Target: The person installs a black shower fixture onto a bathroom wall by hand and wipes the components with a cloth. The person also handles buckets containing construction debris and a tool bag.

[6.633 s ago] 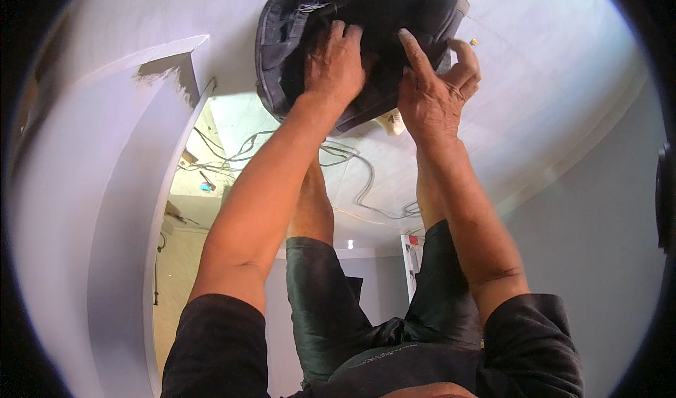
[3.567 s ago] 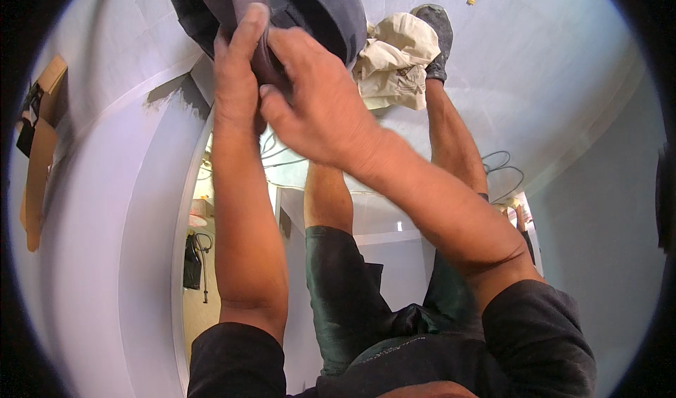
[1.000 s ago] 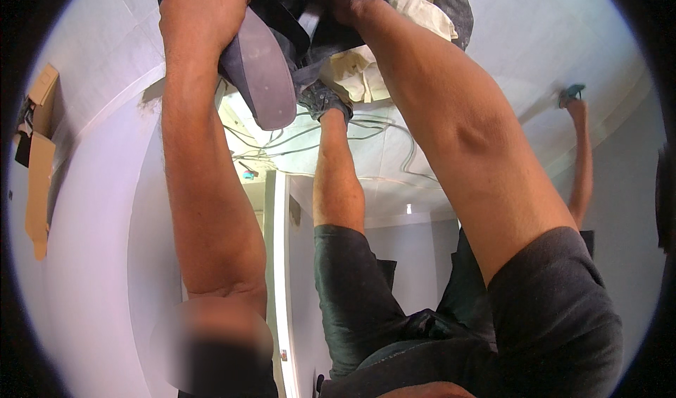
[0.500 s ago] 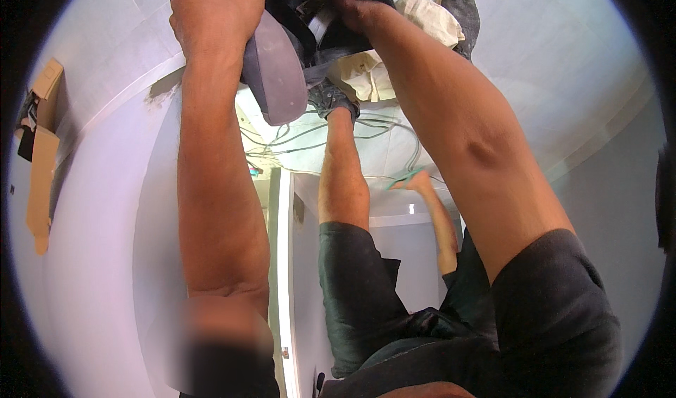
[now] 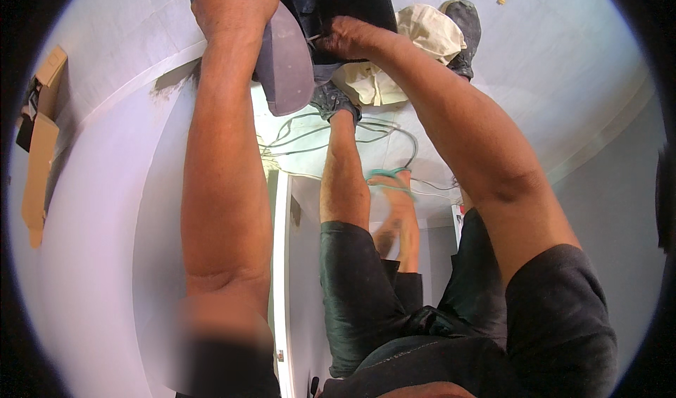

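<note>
A black bag (image 5: 352, 0) with a rounded grey flap or pad (image 5: 287, 63) is held up at the top of the view. My left hand (image 5: 236, 7) is closed on its left upper edge, with the fingertips hidden behind the wrist and knuckles. Inside the bag's dark opening, my right hand (image 5: 348, 37) has curled fingers. A thin pale strip shows beside those fingertips, but what they hold is hidden. Just below the bag lies crumpled beige cloth (image 5: 373, 84), and more of it bulges past my right wrist.
My dark shoes (image 5: 462, 35) stand on the pale tiled floor. Cables (image 5: 373, 127) loop across it behind my legs. Another person's foot in a green flip-flop (image 5: 387, 176) is close behind. An open cardboard box (image 5: 42, 158) stands at the left, by a white wall (image 5: 98, 222).
My right hand has drawn back and down, so more of it shows in the bag's opening. My left hand and the bag shifted slightly right. The other person's foot moved left.
</note>
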A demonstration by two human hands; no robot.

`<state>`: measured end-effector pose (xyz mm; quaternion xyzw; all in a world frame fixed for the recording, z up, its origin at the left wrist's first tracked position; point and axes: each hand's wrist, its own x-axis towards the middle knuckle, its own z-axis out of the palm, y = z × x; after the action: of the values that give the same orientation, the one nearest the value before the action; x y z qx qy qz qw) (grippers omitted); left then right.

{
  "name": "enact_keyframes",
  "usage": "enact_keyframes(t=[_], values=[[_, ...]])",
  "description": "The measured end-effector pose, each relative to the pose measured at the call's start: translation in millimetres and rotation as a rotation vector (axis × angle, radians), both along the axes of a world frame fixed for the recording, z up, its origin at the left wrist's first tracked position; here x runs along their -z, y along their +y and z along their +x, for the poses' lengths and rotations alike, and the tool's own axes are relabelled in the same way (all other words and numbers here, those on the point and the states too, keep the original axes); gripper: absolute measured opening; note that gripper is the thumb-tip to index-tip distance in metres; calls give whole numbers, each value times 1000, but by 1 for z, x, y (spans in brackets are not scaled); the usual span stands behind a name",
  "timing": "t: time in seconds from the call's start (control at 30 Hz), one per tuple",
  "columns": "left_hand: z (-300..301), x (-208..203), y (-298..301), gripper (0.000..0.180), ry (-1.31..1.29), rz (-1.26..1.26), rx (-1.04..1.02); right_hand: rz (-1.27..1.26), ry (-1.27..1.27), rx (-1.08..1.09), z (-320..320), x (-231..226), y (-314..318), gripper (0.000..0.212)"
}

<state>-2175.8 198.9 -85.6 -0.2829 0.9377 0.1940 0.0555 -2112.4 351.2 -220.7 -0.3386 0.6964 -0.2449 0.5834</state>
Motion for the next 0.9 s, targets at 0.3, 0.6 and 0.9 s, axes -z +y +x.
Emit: enact_keyframes(t=[0.3,0.6,0.9], values=[[3,-8,10,34,-48,214,96,178,-32,-245,0,45,2,40],[21,-30,7,47,-35,317,225,245,-207,-425,-41,31,-24,36],[28,-21,-4,50,-62,369,194,277,-280,-522,-49,10,-25,31]])
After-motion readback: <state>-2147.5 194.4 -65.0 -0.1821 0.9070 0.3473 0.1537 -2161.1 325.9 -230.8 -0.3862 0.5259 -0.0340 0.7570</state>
